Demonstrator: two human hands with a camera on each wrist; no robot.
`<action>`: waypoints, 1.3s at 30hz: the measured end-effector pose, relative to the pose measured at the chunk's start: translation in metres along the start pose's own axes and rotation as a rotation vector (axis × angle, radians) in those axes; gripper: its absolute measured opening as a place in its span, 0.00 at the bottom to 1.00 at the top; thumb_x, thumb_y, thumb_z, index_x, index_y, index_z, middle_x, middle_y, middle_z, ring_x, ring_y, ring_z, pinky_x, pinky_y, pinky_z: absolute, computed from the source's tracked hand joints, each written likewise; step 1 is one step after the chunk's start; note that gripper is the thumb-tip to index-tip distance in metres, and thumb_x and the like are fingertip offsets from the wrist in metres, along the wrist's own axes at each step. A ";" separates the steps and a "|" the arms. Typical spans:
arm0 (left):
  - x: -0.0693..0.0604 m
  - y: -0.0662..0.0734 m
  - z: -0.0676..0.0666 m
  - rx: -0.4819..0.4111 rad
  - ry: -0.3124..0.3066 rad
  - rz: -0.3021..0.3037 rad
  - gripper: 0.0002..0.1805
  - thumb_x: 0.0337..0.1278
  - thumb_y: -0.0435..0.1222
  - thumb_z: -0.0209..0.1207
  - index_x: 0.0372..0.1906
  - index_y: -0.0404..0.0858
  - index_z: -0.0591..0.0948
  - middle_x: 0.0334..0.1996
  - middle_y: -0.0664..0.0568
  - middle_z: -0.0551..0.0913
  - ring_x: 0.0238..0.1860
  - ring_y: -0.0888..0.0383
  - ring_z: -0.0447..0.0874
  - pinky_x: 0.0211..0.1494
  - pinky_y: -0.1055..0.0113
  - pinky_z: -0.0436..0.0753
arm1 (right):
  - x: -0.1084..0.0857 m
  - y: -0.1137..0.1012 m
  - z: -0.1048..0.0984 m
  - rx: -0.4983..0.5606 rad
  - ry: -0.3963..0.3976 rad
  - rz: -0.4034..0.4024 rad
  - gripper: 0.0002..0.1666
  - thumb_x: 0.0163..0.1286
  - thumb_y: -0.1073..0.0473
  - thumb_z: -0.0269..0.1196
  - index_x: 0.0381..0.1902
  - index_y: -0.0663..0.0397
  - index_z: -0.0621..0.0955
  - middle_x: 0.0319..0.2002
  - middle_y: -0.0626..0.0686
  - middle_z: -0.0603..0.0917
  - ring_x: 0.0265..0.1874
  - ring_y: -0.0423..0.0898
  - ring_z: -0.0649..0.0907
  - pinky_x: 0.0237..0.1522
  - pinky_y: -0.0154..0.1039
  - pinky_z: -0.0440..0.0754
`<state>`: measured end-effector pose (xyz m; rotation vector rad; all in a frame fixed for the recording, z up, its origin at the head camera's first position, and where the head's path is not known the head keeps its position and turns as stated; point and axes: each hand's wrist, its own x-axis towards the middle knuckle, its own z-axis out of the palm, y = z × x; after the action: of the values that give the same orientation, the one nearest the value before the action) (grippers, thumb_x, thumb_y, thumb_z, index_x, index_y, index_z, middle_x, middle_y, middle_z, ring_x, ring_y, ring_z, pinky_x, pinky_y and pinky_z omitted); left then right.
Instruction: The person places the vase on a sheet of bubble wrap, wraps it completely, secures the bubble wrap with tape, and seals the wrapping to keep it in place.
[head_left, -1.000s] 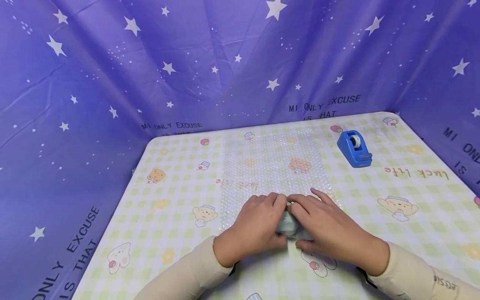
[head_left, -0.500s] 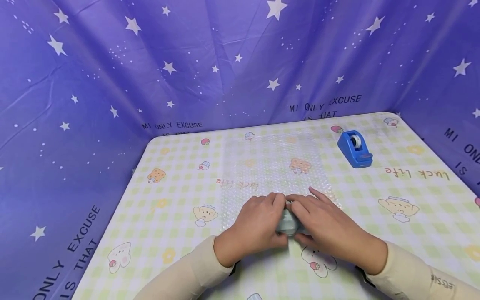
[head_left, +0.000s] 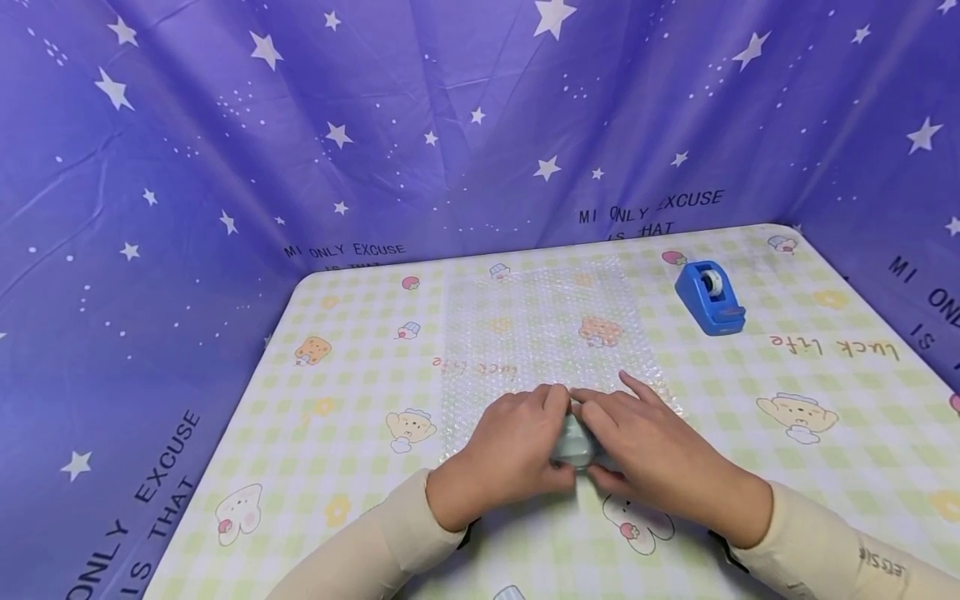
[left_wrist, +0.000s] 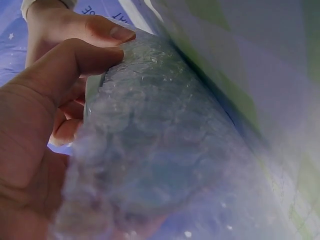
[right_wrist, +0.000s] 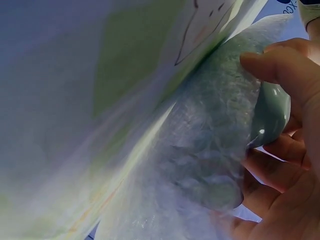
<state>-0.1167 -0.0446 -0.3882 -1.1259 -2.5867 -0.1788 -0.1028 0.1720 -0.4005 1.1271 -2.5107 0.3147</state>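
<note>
A glossy pale green object (head_left: 575, 447) lies at the near end of a bubble wrap sheet (head_left: 540, 325); its kind is hidden. My left hand (head_left: 510, 442) grips it from the left, its fingers curled over the far side and thumb on the near side. From the right, my right hand (head_left: 656, 446) grips it the same way, one finger sticking up. The left wrist view has bubble wrap (left_wrist: 150, 125) curved around the object under the thumbs. In the right wrist view the glossy surface (right_wrist: 272, 112) shows past the wrap's edge.
A blue tape dispenser (head_left: 708, 298) stands at the back right of the table. The checked tablecloth (head_left: 322, 450) covers the tabletop. At the near edge a small pale thing (head_left: 510, 592) is cut off by the frame. A purple star curtain (head_left: 450, 125) hangs behind.
The right thumb has shifted slightly forward, and the pale green object has turned a little between the hands. Both hands keep their grip; the tape dispenser stays put.
</note>
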 end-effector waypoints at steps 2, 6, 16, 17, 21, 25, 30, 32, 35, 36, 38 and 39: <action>0.000 -0.001 0.000 -0.004 -0.001 0.003 0.33 0.35 0.53 0.74 0.46 0.42 0.73 0.33 0.59 0.77 0.26 0.65 0.74 0.33 0.69 0.79 | 0.000 0.000 0.001 -0.003 0.002 0.001 0.38 0.50 0.48 0.80 0.55 0.55 0.76 0.62 0.56 0.83 0.54 0.54 0.86 0.65 0.69 0.71; -0.001 -0.003 -0.001 -0.017 -0.008 0.001 0.34 0.37 0.54 0.73 0.48 0.42 0.73 0.33 0.59 0.78 0.27 0.65 0.74 0.32 0.69 0.79 | 0.002 0.001 0.001 0.004 0.001 0.006 0.38 0.51 0.47 0.78 0.56 0.55 0.76 0.61 0.55 0.83 0.53 0.53 0.86 0.65 0.69 0.71; 0.000 -0.007 -0.002 -0.036 0.008 0.019 0.31 0.39 0.54 0.73 0.47 0.43 0.75 0.36 0.60 0.81 0.30 0.65 0.77 0.33 0.69 0.78 | 0.005 0.004 0.003 0.026 -0.001 0.017 0.39 0.51 0.48 0.73 0.59 0.55 0.75 0.59 0.54 0.83 0.50 0.51 0.86 0.65 0.69 0.69; 0.000 -0.007 -0.003 -0.028 0.003 0.015 0.32 0.39 0.55 0.73 0.47 0.43 0.75 0.37 0.60 0.82 0.32 0.64 0.78 0.33 0.68 0.78 | 0.005 0.004 0.003 0.025 -0.005 0.019 0.39 0.50 0.48 0.73 0.59 0.55 0.75 0.59 0.54 0.84 0.50 0.51 0.86 0.66 0.69 0.69; 0.000 -0.006 -0.005 0.017 -0.036 -0.014 0.34 0.40 0.59 0.72 0.50 0.45 0.76 0.44 0.58 0.84 0.39 0.60 0.82 0.38 0.64 0.80 | 0.005 0.005 0.003 0.016 -0.016 0.028 0.39 0.50 0.47 0.73 0.58 0.55 0.75 0.58 0.54 0.84 0.49 0.51 0.85 0.66 0.68 0.69; 0.000 -0.006 -0.007 0.051 -0.067 -0.038 0.37 0.41 0.62 0.72 0.53 0.46 0.76 0.49 0.57 0.84 0.47 0.57 0.84 0.42 0.61 0.80 | 0.006 0.006 0.003 0.012 -0.008 0.022 0.40 0.50 0.47 0.73 0.59 0.55 0.75 0.54 0.53 0.85 0.47 0.50 0.86 0.65 0.68 0.70; -0.001 -0.005 -0.007 0.076 -0.068 -0.045 0.40 0.39 0.63 0.73 0.55 0.46 0.76 0.52 0.57 0.83 0.50 0.56 0.84 0.45 0.60 0.81 | 0.008 0.006 0.003 0.010 0.011 0.004 0.40 0.47 0.49 0.72 0.58 0.57 0.74 0.44 0.50 0.86 0.42 0.47 0.85 0.64 0.68 0.71; -0.001 -0.005 -0.007 0.083 -0.067 -0.050 0.41 0.38 0.64 0.74 0.56 0.46 0.76 0.52 0.57 0.83 0.51 0.55 0.84 0.45 0.59 0.81 | 0.009 0.007 0.003 0.012 0.009 0.004 0.39 0.47 0.49 0.71 0.57 0.57 0.74 0.40 0.48 0.85 0.40 0.45 0.85 0.64 0.68 0.72; -0.001 -0.005 -0.007 0.092 -0.060 -0.056 0.44 0.37 0.64 0.75 0.58 0.46 0.75 0.54 0.57 0.82 0.52 0.54 0.83 0.46 0.59 0.80 | 0.010 0.008 0.003 0.011 0.001 0.010 0.40 0.46 0.48 0.72 0.56 0.57 0.73 0.36 0.46 0.83 0.38 0.44 0.84 0.64 0.67 0.72; -0.001 -0.005 -0.007 0.095 -0.057 -0.057 0.45 0.36 0.64 0.75 0.59 0.46 0.75 0.54 0.57 0.82 0.52 0.54 0.83 0.46 0.58 0.80 | 0.010 0.008 0.003 0.010 -0.001 0.012 0.40 0.46 0.48 0.72 0.56 0.57 0.73 0.35 0.45 0.83 0.37 0.44 0.84 0.64 0.67 0.72; -0.001 -0.005 -0.008 0.101 -0.049 -0.059 0.46 0.36 0.63 0.75 0.61 0.45 0.74 0.55 0.56 0.82 0.52 0.54 0.83 0.47 0.58 0.80 | 0.011 0.009 0.003 0.007 -0.004 0.012 0.40 0.46 0.47 0.72 0.55 0.57 0.73 0.33 0.44 0.82 0.36 0.43 0.84 0.64 0.67 0.72; -0.001 -0.004 -0.008 0.103 -0.045 -0.059 0.46 0.35 0.63 0.75 0.61 0.45 0.74 0.55 0.56 0.82 0.52 0.54 0.83 0.47 0.58 0.80 | 0.011 0.009 0.003 0.006 -0.004 0.011 0.40 0.46 0.47 0.72 0.55 0.57 0.73 0.33 0.44 0.81 0.36 0.43 0.84 0.64 0.66 0.72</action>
<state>-0.1175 -0.0500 -0.3808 -1.0291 -2.6371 -0.0334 -0.1175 0.1695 -0.3988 1.1178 -2.5217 0.3229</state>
